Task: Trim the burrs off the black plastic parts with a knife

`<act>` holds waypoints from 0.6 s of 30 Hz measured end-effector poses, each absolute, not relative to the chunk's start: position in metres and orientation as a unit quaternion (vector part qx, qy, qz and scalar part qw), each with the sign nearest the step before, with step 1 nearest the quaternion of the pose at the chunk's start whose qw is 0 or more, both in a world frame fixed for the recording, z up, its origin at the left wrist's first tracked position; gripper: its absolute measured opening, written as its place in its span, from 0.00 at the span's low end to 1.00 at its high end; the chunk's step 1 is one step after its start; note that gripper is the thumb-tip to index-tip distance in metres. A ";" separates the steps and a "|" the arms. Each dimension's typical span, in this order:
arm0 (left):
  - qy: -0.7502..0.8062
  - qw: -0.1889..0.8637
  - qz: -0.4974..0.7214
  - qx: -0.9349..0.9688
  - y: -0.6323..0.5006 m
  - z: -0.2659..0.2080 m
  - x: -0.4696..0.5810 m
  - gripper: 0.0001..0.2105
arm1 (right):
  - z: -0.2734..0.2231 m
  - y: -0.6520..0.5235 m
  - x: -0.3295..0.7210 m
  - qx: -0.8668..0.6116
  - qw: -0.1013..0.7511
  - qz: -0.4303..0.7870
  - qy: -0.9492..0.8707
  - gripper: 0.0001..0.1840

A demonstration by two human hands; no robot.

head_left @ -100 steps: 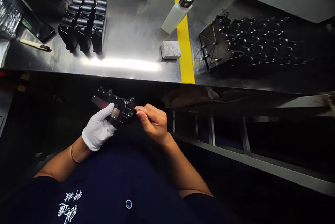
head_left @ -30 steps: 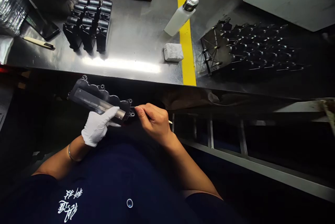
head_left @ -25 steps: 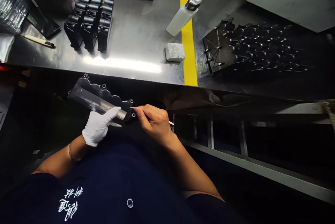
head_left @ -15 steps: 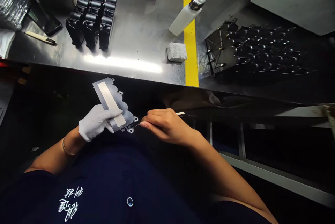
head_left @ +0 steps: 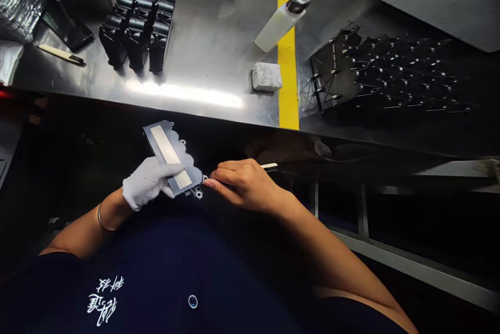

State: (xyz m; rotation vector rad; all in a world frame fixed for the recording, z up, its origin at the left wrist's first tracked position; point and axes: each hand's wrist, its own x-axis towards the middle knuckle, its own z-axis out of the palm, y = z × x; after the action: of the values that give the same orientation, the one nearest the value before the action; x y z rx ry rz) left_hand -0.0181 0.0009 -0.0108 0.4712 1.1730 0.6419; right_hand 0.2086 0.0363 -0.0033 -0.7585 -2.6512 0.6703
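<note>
Here's the left hand (head_left: 146,183), in its white glove, gripping the dark scalloped part (head_left: 189,161), thumb pressed across the pale strip (head_left: 166,147) on its face and fingers tucked underneath! That part is up in the air, tilted, just in front of the near edge of the worktop (head_left: 211,52). In from the other side comes the bare right hand (head_left: 246,183), fingers pinched round a slim tool (head_left: 269,167), its cream-and-black end poking out behind the knuckles. Fingertips right by the lugs at the part's lower end, and whether the tip is touching, I cannot tell! Up on the worktop, black parts (head_left: 138,29) stand in neat rows at left, a cream-handled tool (head_left: 60,54) lying near them. Across at the yellow stripe (head_left: 288,63), a white bottle (head_left: 275,27) with its shiny cap flipped up, a wrapped block (head_left: 267,77) nearby, and more dark parts (head_left: 390,71) clustered beyond
</note>
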 end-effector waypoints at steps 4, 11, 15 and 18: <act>0.525 0.767 0.306 0.206 0.000 -0.008 -0.016 0.14 | -0.006 0.037 0.209 -0.246 0.138 0.270 -0.921 0.20; 0.499 0.796 0.322 0.112 0.008 -0.006 -0.031 0.10 | -0.016 0.024 0.216 -0.190 0.101 0.344 -0.914 0.21; 0.468 0.828 0.295 0.083 0.011 -0.009 -0.033 0.07 | -0.014 0.023 0.211 -0.232 0.273 0.218 -0.908 0.18; 0.445 0.862 0.232 0.069 0.011 -0.011 -0.027 0.11 | -0.011 0.029 0.203 -0.179 0.285 0.158 -0.928 0.20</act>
State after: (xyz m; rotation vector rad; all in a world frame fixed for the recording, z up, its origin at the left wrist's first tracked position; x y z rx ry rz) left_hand -0.0273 0.0107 -0.0106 0.1448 0.9335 0.4864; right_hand 0.2030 0.0291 -0.0111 -0.4786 -2.4832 0.4240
